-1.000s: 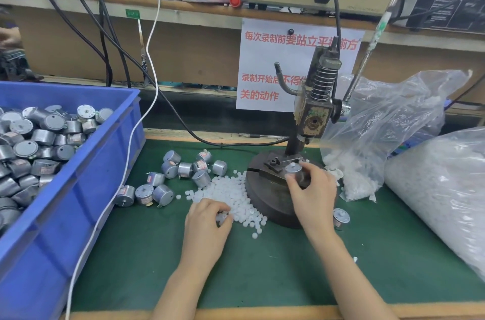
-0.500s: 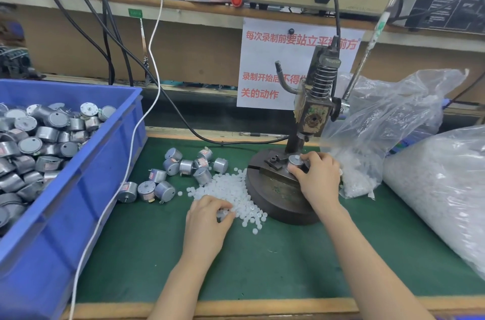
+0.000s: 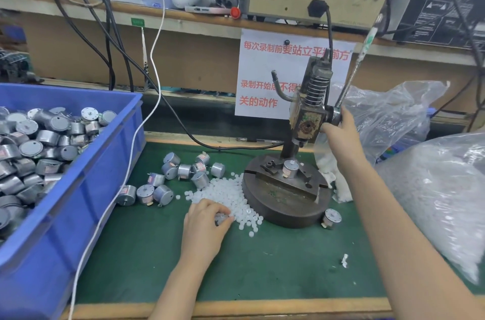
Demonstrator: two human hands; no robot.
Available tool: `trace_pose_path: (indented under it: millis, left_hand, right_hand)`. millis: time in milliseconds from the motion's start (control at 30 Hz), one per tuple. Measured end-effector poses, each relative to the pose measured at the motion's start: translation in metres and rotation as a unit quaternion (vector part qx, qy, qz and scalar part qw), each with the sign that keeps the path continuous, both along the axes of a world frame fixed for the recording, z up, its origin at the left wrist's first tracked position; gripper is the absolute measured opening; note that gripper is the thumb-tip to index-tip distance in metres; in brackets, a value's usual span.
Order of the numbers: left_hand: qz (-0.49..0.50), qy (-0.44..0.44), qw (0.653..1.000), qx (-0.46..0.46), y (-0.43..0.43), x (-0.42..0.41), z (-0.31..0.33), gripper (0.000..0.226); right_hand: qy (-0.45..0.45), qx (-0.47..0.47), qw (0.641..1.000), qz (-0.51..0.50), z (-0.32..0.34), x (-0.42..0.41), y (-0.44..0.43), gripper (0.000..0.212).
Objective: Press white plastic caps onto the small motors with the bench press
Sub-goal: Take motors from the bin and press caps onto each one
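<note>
Right hand (image 3: 339, 133) rose to the lever (image 3: 348, 83), fingers (image 3: 344, 114) above the motor (image 3: 290, 169).

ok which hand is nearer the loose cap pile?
Left. The left hand pinches caps at the cap pile's near edge, touching it. The right hand is raised off to the right, gripping the press lever at its base, apart from the pile.

The right hand (image 3: 339, 133) holds the press lever (image 3: 354, 70); left hand (image 3: 207, 224) pinches white caps (image 3: 225, 193)
</note>
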State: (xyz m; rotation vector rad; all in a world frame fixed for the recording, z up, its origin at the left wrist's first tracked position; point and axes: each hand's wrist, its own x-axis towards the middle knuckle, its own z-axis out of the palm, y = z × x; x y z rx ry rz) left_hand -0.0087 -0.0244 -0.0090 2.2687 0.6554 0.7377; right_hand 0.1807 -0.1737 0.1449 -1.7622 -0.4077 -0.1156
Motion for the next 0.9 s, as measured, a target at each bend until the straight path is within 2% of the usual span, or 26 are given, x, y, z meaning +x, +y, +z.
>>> trace_pose_path:
  millis: [200, 300, 433, 500, 767, 833, 900]
  left_hand:
    - [0.002, 0.0, 1.0, 0.003, 0.0, 0.0, 0.0, 0.007]
    - [0.003, 0.003, 1.0, 0.0, 0.0, -0.001, 0.0, 0.007]
    - [0.006, 0.004, 1.0, -0.001, -0.002, 0.0, 0.002, 0.008]
    - [0.008, 0.008, 1.0, 0.003, -0.001, 0.0, 0.002, 0.008]
    - [0.002, 0.014, 1.0, -0.008, -0.001, -0.001, 0.001, 0.008]
    - [-0.001, 0.014, 1.0, -0.008, -0.002, -0.001, 0.002, 0.008]
    - [-0.007, 0.016, 1.0, -0.008, -0.001, -0.002, 0.002, 0.008]
  right_hand:
    - [0.06, 0.177, 0.98, 0.071, 0.043, 0.021, 0.0, 0.046]
    - [0.024, 0.229, 0.971, 0.067, 0.059, 0.016, -0.001, 0.043]
    - [-0.056, 0.251, 0.964, 0.075, 0.052, -0.006, -0.012, 0.016]
    - [-0.08, 0.257, 0.96, 0.077, 0.04, -0.015, -0.018, 0.01]
    - [-0.134, 0.275, 0.949, 0.075, 0.021, -0.02, -0.013, 0.023]
    - [-0.141, 0.24, 0.96, 0.032, 0.002, -0.024, -0.011, 0.034]
    - [-0.093, 0.175, 0.978, -0.062, -0.024, -0.026, -0.008, 0.035]
